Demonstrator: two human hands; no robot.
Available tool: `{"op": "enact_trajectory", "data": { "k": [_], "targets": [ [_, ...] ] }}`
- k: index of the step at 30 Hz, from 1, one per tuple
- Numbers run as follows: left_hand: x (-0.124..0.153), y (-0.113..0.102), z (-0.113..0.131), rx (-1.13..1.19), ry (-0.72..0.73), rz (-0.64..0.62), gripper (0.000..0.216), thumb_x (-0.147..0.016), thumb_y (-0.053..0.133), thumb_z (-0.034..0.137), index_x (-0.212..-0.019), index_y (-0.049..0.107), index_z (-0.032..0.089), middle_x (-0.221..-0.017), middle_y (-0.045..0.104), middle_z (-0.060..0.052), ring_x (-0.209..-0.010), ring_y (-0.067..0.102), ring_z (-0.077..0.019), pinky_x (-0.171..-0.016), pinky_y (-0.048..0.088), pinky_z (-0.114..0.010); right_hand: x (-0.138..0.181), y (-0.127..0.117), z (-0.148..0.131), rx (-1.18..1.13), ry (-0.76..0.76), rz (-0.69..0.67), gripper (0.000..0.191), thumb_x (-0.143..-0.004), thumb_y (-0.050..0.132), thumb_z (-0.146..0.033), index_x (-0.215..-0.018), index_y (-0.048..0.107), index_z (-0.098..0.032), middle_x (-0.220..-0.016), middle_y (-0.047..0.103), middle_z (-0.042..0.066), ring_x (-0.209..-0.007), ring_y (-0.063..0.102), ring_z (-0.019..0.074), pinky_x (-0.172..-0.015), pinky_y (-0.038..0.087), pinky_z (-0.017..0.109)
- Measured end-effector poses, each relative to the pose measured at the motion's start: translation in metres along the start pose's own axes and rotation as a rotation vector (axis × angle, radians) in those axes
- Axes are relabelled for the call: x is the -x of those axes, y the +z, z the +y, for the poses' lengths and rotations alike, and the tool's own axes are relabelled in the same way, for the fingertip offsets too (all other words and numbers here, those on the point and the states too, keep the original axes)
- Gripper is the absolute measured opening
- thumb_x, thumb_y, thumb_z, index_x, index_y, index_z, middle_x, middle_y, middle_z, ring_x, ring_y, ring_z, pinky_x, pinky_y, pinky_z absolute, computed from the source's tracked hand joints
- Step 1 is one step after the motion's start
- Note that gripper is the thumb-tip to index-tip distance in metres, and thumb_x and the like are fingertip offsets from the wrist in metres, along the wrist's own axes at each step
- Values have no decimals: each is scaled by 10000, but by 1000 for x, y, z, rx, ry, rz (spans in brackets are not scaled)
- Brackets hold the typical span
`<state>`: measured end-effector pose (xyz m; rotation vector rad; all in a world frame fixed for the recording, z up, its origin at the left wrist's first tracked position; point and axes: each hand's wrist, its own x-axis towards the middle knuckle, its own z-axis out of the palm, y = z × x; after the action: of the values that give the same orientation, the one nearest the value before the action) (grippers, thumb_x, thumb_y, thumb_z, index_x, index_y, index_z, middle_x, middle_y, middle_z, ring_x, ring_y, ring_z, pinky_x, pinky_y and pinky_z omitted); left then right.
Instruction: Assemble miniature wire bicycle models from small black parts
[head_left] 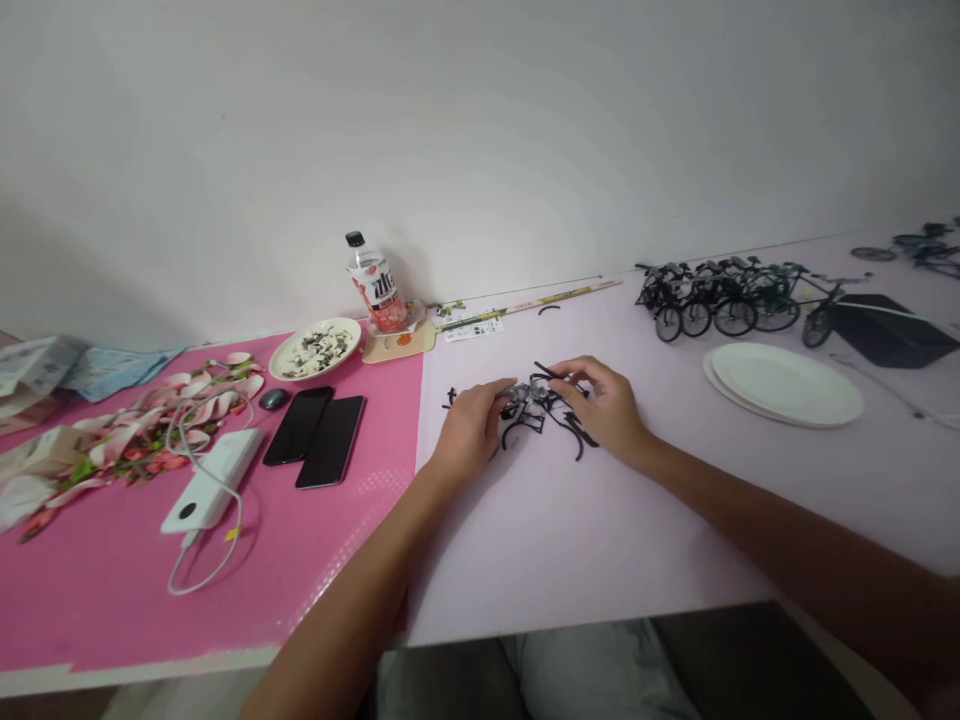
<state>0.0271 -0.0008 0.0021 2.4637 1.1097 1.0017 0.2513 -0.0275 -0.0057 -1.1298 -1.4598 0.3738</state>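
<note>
A small heap of thin black and grey model bicycle parts [534, 400] lies on the pale table in front of me. My left hand [474, 418] rests at the heap's left side, its fingers curled together at the parts. What sits between those fingertips is too small to make out. My right hand [606, 405] is at the right side, thumb and forefinger pinched close to a thin black part [543, 371]. Curved black pieces [579, 445] lie below the right fingers. A few black bits [450, 398] lie left of my left hand.
Several assembled black model bicycles [720, 300] stand back right, near stacked white plates [787, 386] and a black box [892, 330]. Leftward on pink are two phones [330, 442], a white power bank [212, 482], artificial flowers [142, 425], a plate [283, 370] and a bottle [377, 290].
</note>
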Motion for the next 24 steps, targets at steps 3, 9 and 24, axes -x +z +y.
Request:
{"op": "enact_trajectory", "data": {
  "k": [3,9,24],
  "targets": [
    [1,-1,6,61,-26,-45,352,-1061,437,245,-1371,604,229,-1259,761,-98,-1126,731,-233,-1017,569,-398,1,1,1,-36,27,-36,203,-915,739,-430,-974,753,-236,-960,765,62,-813,684,219,-807,600,404],
    [2,-6,14,165,-93,-91,429,-1046,439,217,-1471,493,251,-1124,788,-64,-1012,755,-190,-917,592,-329,3,2,0,-48,35,-154,189,-898,761,-412,-977,773,-241,-948,777,57,-820,703,219,-801,608,395],
    [4,4,12,208,92,-104,302,-1042,517,220,-1307,662,230,-1136,773,-83,-985,752,-180,-914,601,-311,4,2,7,-30,33,-171,206,-894,762,-436,-972,797,-248,-947,795,69,-817,724,231,-768,623,410]
  ]
}}
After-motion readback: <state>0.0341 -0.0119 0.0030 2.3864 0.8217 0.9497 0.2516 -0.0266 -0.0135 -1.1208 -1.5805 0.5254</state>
